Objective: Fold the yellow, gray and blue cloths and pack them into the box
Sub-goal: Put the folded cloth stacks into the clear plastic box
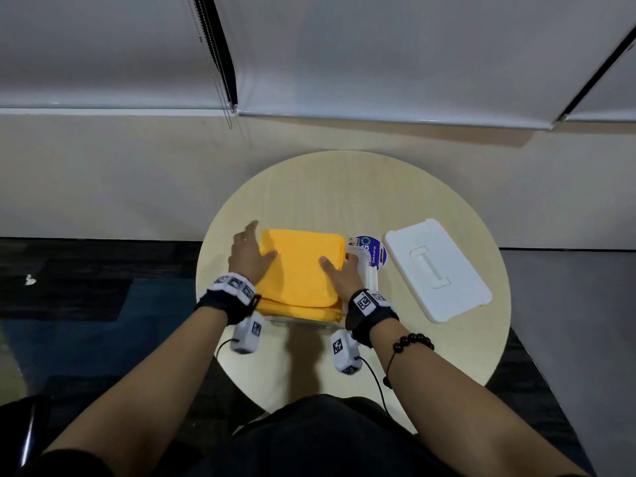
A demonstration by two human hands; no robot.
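While left hand (248,258) and right hand (345,274) press down, fingers (250,230) flat and straight, yellow cloth (303,273) fills the box (371,278) mid-frame, lid (437,270) off to its right.

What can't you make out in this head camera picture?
Head view.
Gray and blue cloths: unseen; the yellow cloth covers the box.
Box interior: hidden under that cloth, left hand and right hand.
Label: print too small.
Whether the right hand's fingers curl over the rim: unclear.
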